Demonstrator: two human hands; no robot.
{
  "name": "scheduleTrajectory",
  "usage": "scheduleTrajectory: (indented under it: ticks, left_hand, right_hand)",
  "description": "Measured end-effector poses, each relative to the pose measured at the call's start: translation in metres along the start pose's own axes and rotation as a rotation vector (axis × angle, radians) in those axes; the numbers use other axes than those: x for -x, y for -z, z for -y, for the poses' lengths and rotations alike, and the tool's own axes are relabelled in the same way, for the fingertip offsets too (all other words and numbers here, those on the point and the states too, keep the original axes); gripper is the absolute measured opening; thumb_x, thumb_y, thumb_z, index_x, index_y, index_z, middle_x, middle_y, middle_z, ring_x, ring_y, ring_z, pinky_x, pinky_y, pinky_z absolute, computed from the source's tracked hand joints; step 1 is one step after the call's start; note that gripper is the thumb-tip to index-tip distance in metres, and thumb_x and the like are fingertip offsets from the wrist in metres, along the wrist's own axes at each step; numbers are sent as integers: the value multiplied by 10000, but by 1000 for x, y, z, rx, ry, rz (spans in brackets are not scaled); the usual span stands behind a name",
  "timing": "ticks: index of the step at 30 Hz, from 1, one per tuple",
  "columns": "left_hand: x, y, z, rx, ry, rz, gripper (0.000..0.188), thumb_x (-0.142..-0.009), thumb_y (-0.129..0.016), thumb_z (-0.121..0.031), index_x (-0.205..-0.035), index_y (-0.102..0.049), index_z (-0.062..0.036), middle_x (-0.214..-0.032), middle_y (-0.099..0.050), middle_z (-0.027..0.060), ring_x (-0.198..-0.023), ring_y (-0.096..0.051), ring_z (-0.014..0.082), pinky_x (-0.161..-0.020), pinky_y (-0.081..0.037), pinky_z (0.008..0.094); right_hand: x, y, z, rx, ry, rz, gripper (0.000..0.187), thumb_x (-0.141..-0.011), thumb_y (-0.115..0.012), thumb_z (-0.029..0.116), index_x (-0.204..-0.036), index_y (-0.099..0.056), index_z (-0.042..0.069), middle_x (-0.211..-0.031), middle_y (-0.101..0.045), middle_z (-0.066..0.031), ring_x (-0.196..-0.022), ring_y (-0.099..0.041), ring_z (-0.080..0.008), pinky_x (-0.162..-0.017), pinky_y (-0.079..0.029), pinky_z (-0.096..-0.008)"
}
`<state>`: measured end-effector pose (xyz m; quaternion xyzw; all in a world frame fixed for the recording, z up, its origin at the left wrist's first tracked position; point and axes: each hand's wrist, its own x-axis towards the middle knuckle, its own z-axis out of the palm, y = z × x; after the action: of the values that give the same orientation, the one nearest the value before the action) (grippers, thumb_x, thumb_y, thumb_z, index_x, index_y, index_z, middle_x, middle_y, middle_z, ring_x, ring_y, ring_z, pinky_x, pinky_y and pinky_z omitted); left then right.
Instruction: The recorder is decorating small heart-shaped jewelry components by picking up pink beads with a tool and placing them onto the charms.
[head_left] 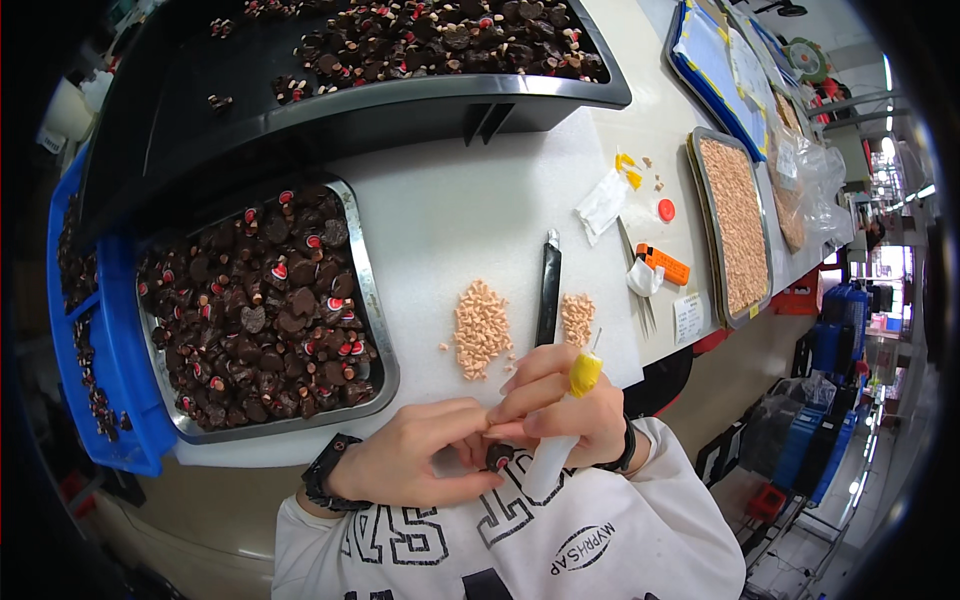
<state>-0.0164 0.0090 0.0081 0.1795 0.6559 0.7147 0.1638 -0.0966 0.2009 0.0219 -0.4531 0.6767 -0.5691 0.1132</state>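
Note:
Close to my body, my left hand (425, 452) pinches a small dark brown, chocolate-like piece (499, 457) between thumb and fingers. My right hand (590, 415) is closed around a slim white glue syringe (551, 468) with yellow tape (586, 371) near its thin needle tip, which points up and away from me. Its fingertips meet those of my left hand just above the dark piece; whether they also pinch something tiny is hidden. Just beyond my hands lie a pile of small beige bits (482, 330) and a smaller beige pile (577, 318), with a black utility knife (549, 290) between them.
At left, a metal tray (390, 375) holds many dark pieces with red-and-white parts. Behind it rises a large black tray (400, 100); a blue bin (130, 380) stands far left. Rightward lie tweezers (630, 250), an orange tool (664, 264), a red cap (667, 210) and a beige-filled tray (697, 150).

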Motion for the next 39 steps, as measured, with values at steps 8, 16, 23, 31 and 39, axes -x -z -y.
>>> scheduleTrajectory:
  ticks: [8, 16, 23, 31, 39]
  left_hand:
    - [0, -2, -5, 100, 120, -86, 266, -671, -743, -23, -910, -633, 12, -726, -615, 46, -684, -594, 177, -610, -457, 274]
    - [1, -2, 1, 61, 66, -49, 375, -714, -737, -8, -1063, -606, 34, -817, -595, 69, -668, -613, 103, -609, -482, 220]
    - [2, -12, 11, 184, -67, -449, 343, -663, -788, 14, -957, -612, 24, -874, -610, 103, -774, -642, 143, -648, -549, 244]
    - [1, -13, 11, -11, -109, -451, 316, -651, -805, -11, -903, -615, 15, -878, -617, 111, -699, -643, 146, -605, -531, 236]
    - [0, -14, 10, -356, -259, -523, 320, -630, -814, -12, -902, -647, 17, -849, -628, 106, -659, -648, 142, -556, -512, 215]
  right_hand:
    - [2, -1, -4, 128, 198, 42, 234, -619, -685, 31, -805, -546, 57, -923, -645, -106, -803, -591, -285, -684, -480, -371]
    - [6, 1, -1, 138, 183, 3, 220, -594, -697, 0, -743, -545, 57, -954, -640, -94, -841, -569, -277, -696, -479, -369]
    - [7, -4, 5, 204, 98, -108, 398, -694, -683, -91, -841, -397, 143, -887, -672, -54, -792, -559, -218, -717, -487, -312]
    - [10, -10, 7, 208, 53, -145, 360, -636, -719, -76, -684, -432, 137, -853, -675, -37, -776, -564, -212, -691, -466, -332]
    - [20, -17, 3, 202, 27, -171, 268, -631, -729, -72, -617, -516, 90, -914, -682, -67, -821, -587, -225, -667, -480, -334]
